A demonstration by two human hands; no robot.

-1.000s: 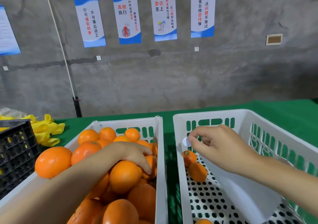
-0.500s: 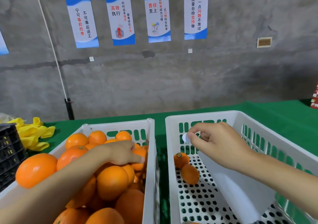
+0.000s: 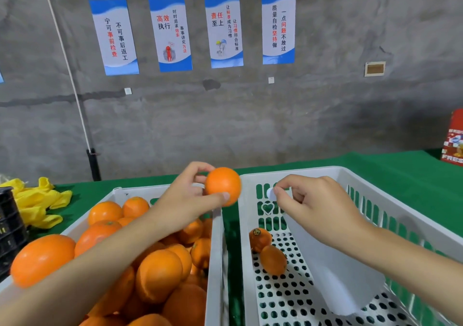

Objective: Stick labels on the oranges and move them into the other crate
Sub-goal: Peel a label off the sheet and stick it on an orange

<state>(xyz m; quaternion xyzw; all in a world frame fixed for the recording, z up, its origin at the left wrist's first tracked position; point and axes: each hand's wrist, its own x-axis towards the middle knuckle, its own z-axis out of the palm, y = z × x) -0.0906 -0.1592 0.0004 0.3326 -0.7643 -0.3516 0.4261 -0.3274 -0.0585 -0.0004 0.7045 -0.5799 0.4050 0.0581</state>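
Observation:
My left hand (image 3: 186, 201) grips an orange (image 3: 223, 185) and holds it up above the gap between the two white crates. My right hand (image 3: 313, 208) pinches a small round white label (image 3: 270, 193) just to the right of that orange, a short gap apart. The left crate (image 3: 215, 250) is heaped with several oranges (image 3: 157, 273). In the right crate (image 3: 253, 175) lie two oranges, one with a dark sticker (image 3: 259, 239) and a second one (image 3: 273, 259) just in front of it, and a white label sheet (image 3: 333, 273) hangs below my right hand.
Both crates stand on a green-covered table (image 3: 400, 165). Yellow gloves (image 3: 37, 205) and a black crate (image 3: 10, 233) sit at the left. A grey wall with posters (image 3: 225, 29) rises behind, and a red box (image 3: 454, 137) shows at the far right.
My left hand has lifted an orange out of the left crate's pile and raised it toward the right hand. The right hand kept pinching the label in about the same place.

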